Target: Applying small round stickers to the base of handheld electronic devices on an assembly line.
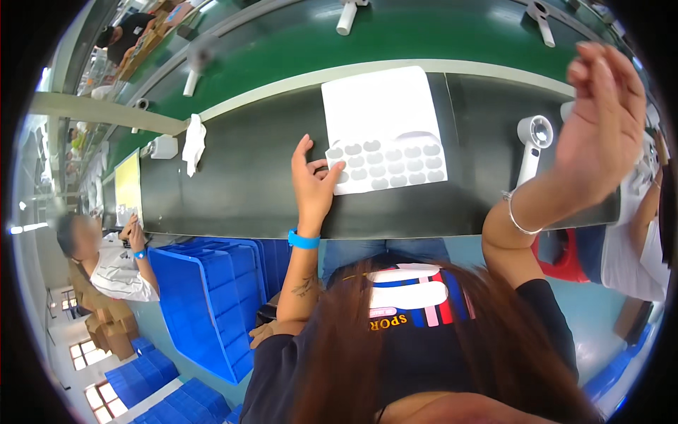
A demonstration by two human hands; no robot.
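A white sheet of grey, rounded stickers (394, 169) lies on the dark bench in front of me, set out in rows. My left hand (314, 187) grips its left edge: the thumb rests on top, the index finger points away and the other fingers bend in against the edge. A blank white sheet (381, 102) extends beyond the sticker rows. My right hand (600, 120) is raised at the far right, above the bench, fingers bent together; anything between them is hidden. Near that wrist, a white handheld fan (531, 145) with a round head lies on the bench.
A green conveyor belt (282, 53) runs behind the bench, carrying white handheld fans (347, 18). To the left are a crumpled white cloth (193, 145) and a white box-shaped item (164, 147). Blue crates (205, 297) stand at lower left. Co-workers sit at both sides.
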